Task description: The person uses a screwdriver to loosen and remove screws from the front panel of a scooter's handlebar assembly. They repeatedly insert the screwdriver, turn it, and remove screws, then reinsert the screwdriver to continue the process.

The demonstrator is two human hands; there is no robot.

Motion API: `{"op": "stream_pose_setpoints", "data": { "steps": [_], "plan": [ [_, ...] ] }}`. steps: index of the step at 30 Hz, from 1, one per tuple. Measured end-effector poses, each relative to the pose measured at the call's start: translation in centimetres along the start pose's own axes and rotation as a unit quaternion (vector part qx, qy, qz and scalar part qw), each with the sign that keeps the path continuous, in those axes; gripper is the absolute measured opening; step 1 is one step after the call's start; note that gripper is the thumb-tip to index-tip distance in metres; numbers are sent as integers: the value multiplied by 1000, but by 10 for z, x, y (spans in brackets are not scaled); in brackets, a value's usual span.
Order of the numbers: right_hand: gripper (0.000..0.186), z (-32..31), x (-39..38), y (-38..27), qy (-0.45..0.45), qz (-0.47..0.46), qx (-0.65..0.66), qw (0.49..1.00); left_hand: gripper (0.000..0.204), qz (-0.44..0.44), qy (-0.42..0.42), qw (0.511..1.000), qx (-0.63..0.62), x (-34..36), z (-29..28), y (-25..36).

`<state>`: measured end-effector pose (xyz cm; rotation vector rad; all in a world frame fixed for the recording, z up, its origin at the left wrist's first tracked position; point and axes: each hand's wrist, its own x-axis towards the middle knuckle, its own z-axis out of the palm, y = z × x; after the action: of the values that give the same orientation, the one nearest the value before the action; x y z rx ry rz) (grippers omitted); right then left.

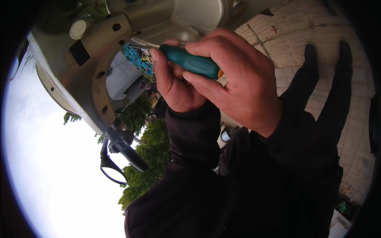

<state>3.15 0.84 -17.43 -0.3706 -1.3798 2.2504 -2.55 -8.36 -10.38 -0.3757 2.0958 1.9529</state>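
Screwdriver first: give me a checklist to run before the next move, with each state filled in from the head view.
1. Right grip closed on the screwdriver: ok, wrapped around its green handle.
2. Left grip steadying the tool: cannot tell. It is at the handle's front end, but contact is partly hidden.
3. Screwdriver aimed at the vehicle: ok, its front end points toward the beige bodywork.
4. Tip seated in a fastener: cannot tell, too small and dim there.
5. Mirror and handlebar clear of both hands: ok, visibly apart.

Head-worn fisheye — downward, close to hands (pixel 247 77)
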Motion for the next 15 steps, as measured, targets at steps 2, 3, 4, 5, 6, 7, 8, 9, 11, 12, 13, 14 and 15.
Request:
{"op": "stream_pose_setpoints", "data": {
  "steps": [2, 3, 4, 5, 6, 7, 8, 9, 11, 12, 13, 14, 15],
  "plan": [
    [43, 1, 1, 0, 3, -7, 5, 1000, 44, -2, 22, 999, -26, 0, 3, 1],
    [43, 3, 2, 0, 7, -13, 5, 1000, 44, 6, 39, 999, 6, 0, 4, 2],
    [42, 3, 3, -1, 10, -18, 4, 1000, 44, 1, 29, 999, -20, -1, 5, 3],
    [42, 4, 4, -1, 13, -24, 2, 1000, 44, 3, 32, 999, -16, 0, 6, 4],
    [42, 5, 5, -1, 11, -27, -6, 1000, 44, 5, 35, 999, -12, 1, 7, 4],
    [42, 5, 7, -1, 9, -31, -15, 999, 43, 0, 24, 1000, -19, 2, 7, 5],
    [42, 6, 9, -1, 10, -38, -23, 999, 43, -3, 13, 1000, -27, 5, 7, 7],
    [41, 7, 11, -2, 7, -43, -31, 999, 43, -2, -3, 1000, -30, 8, 6, 8],
    [39, 7, 16, -3, 9, -56, -48, 997, 44, -3, -4, 999, -44, 12, 5, 10],
    [38, 8, 17, -4, 13, -58, -51, 997, 44, 0, 0, 999, -49, 13, 4, 10],
    [37, 8, 19, -6, 16, -61, -54, 997, 44, 4, 13, 999, -36, 13, 2, 9],
    [36, 8, 21, -8, 20, -63, -56, 996, 45, -1, 0, 998, -69, 13, 1, 9],
    [35, 8, 22, -10, 6, -61, -79, 995, 45, -3, -4, 996, -85, 13, -1, 9]
  ]
}}
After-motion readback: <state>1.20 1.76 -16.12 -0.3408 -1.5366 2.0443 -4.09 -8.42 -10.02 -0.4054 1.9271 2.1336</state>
